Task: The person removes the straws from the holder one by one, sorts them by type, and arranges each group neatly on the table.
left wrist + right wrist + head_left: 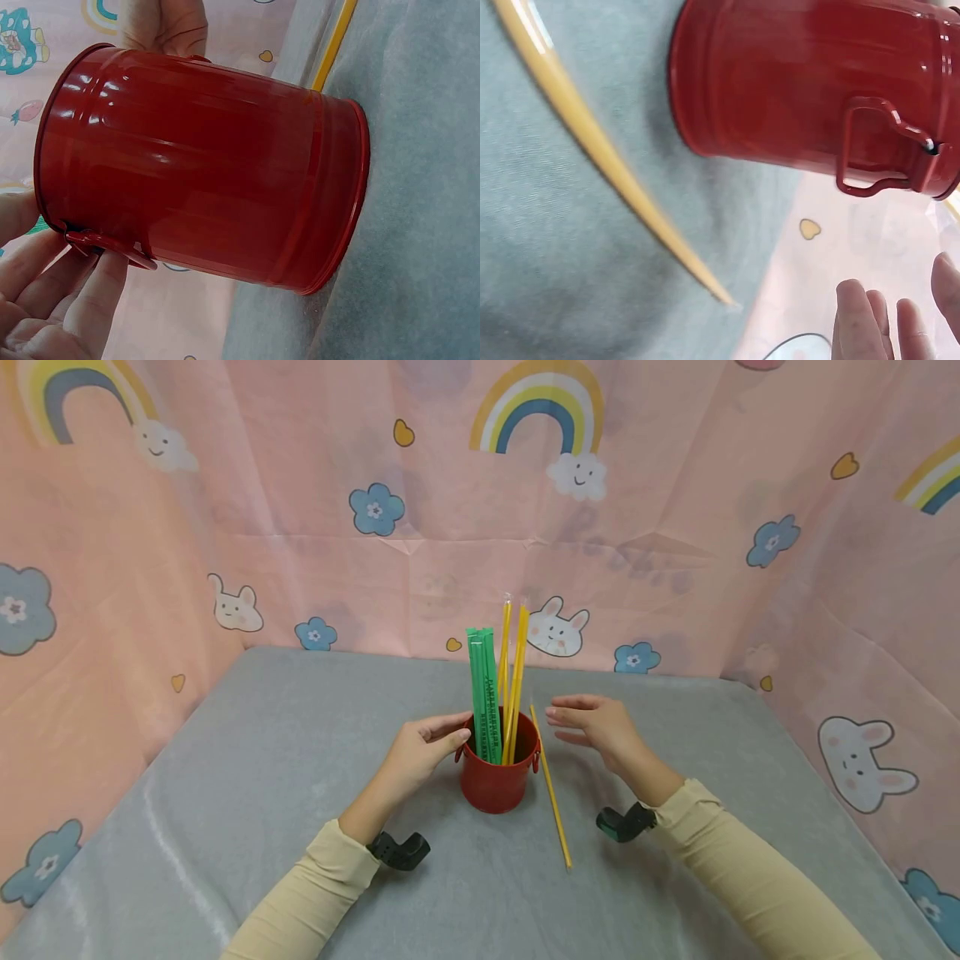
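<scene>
Two hands flank the red bucket [498,774] mid-desk: left hand [420,752] touching its rim with relaxed fingers, right hand [596,722] open, hovering apart. A nudge could tip its tall wrapped straws [487,693]; one yellow straw [551,789] lies alongside.

two bare hands, left hand [420,752] and right hand [596,724], no rings or gloves. long cream-beige sleeves [315,881] with ribbed cuffs on both arms. small black camera mount [400,850] under left wrist, dark green-black mount [624,823] under right wrist.
</scene>
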`<state>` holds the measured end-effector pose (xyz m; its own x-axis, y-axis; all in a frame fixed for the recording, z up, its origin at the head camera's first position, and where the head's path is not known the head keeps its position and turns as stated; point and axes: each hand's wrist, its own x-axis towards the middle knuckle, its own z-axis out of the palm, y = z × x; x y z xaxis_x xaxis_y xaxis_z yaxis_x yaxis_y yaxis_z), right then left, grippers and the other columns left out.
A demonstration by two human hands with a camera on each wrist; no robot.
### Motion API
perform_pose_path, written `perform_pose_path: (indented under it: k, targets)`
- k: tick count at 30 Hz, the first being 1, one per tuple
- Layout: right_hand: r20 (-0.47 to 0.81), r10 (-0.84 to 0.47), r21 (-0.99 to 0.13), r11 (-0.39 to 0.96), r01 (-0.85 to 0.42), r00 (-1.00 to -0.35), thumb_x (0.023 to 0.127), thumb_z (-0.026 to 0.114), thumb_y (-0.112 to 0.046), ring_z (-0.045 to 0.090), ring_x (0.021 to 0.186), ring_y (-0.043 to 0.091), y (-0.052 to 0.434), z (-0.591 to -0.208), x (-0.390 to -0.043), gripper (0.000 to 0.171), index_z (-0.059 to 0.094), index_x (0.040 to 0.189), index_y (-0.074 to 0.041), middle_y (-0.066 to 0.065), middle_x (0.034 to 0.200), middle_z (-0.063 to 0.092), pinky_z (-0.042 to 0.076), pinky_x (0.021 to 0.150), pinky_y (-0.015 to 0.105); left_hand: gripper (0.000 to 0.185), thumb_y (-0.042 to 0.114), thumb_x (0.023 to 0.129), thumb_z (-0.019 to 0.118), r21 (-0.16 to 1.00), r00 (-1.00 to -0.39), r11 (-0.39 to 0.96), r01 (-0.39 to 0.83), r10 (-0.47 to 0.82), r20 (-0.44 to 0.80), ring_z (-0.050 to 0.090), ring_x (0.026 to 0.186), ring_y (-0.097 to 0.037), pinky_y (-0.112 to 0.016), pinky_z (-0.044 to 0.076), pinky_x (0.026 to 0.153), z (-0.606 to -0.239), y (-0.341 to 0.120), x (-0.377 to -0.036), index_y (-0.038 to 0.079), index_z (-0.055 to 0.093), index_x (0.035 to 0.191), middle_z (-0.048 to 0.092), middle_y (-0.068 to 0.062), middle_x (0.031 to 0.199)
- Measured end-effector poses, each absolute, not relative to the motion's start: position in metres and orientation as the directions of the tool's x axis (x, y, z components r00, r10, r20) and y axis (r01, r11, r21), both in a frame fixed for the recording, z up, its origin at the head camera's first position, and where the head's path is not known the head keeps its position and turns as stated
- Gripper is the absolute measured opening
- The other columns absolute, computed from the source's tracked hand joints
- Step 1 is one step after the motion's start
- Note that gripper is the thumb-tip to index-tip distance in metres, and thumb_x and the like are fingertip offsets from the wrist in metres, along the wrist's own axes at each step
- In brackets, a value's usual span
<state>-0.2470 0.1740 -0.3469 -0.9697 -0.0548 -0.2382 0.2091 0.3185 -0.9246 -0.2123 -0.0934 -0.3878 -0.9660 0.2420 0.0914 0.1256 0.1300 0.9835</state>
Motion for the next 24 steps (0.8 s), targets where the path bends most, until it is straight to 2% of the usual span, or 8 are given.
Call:
perform_pose_path:
  k: [3,9,24]
  targets:
    - [-0.232,-0.065,-0.93,0.307,0.202,-0.971,0.095,0.068,-0.031,0.059,0.128,0.033,0.171,-0.344,-0.249,0.053,0.057,0.138,-0.002,0.019,0.141,0.058,0.05,0.103,0.045,0.041,0.019,0.097,0.066,0.984,-0.966,0.132,0.123,0.242,0.089,0.061,0.126,-0.024,-0.039,0.05,0.106,-0.388,-0.094,-0.213,0.007,0.062,0.136,0.064,-0.012,0.135]
    - [-0.215,-0.066,-0.941,0.28,0.189,-0.974,0.095,0.069,-0.026,0.057,0.13,0.03,0.164,-0.336,-0.25,0.049,0.058,0.137,-0.003,0.017,0.142,0.057,0.053,0.1,0.039,0.041,0.019,0.097,0.066,0.983,-0.966,0.136,0.119,0.243,0.083,0.061,0.126,-0.024,-0.04,0.05,0.106,-0.389,-0.094,-0.214,0.007,0.062,0.136,0.064,-0.011,0.136]
    - [-0.195,-0.076,-0.958,0.23,0.173,-0.978,0.093,0.071,-0.024,0.055,0.132,0.029,0.148,-0.328,-0.255,0.051,0.057,0.138,-0.003,0.014,0.145,0.055,0.051,0.102,0.039,0.04,0.018,0.097,0.066,0.983,-0.968,0.137,0.123,0.234,0.088,0.063,0.124,-0.024,-0.039,0.051,0.104,-0.39,-0.094,-0.214,0.006,0.062,0.135,0.065,-0.012,0.135]
